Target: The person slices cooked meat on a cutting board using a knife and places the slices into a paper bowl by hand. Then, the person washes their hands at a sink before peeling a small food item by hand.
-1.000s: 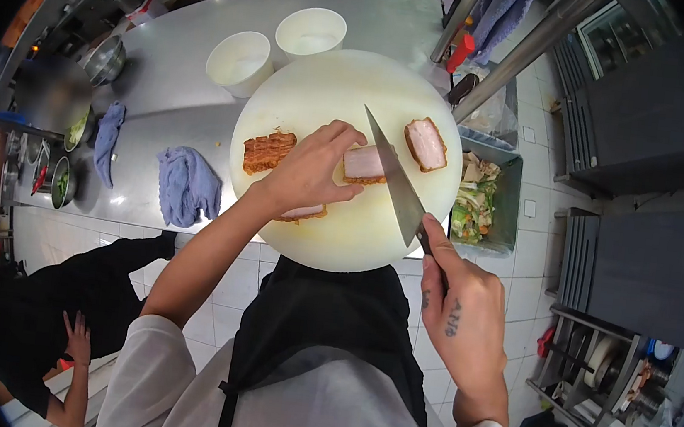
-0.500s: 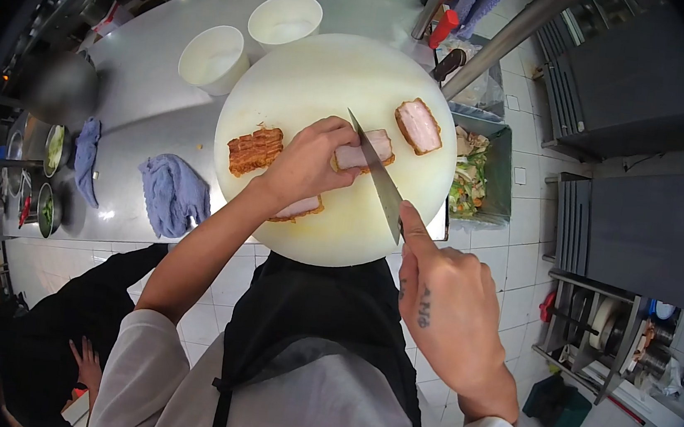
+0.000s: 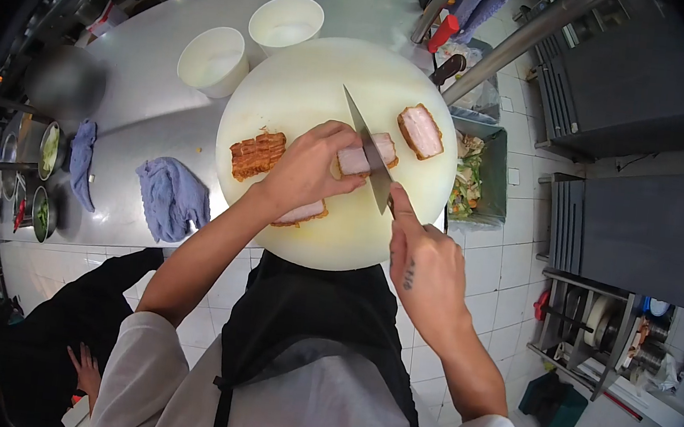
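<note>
Right hand (image 3: 430, 260): near right, closed round the knife (image 3: 372, 148) handle; dark skin marks (image 3: 409, 275), illegible.
Left hand (image 3: 310, 162): fingers and thumb part-closed on the meat block's (image 3: 352, 162) left end; the nearer hand.
Meat block: mid-board (image 3: 355, 244), just right of left hand; long axis left–right, blade crossing it near–far, cut depth not visible.
Brands, labels: none readable.

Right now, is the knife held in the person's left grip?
No: the right grip holds the knife, while the left grip is on a piece of meat.
</note>
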Available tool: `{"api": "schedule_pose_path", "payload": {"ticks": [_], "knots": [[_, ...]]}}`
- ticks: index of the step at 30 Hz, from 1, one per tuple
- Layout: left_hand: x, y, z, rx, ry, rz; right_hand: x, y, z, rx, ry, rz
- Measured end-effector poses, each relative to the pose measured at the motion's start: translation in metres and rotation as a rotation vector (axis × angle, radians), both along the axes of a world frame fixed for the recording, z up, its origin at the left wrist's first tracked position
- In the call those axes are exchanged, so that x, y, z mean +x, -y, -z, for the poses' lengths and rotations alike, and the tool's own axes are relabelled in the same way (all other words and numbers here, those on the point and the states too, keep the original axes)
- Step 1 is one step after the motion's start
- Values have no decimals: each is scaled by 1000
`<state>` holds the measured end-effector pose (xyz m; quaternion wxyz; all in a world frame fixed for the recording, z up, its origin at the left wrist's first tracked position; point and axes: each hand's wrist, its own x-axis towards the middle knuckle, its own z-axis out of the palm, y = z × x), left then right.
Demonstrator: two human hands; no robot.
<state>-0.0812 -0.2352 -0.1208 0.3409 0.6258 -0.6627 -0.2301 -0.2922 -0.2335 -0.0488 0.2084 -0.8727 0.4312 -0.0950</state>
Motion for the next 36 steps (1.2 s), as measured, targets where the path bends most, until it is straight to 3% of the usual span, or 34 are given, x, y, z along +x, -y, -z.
{"api": "schedule_pose_path", "payload": {"ticks": [6,24,30,36], "knots": [[14,-13,-11,51,90,38,-10,-19,-51,25,-36,36],[13,-4,3,62,16,128,2,-31,-55,137,-158,11],[13,-3,13,40,-18,93,22,-22,-6,107,-113,27],[14,-4,11,22,-39,64,23,-18,-6,45,-122,2]]}}
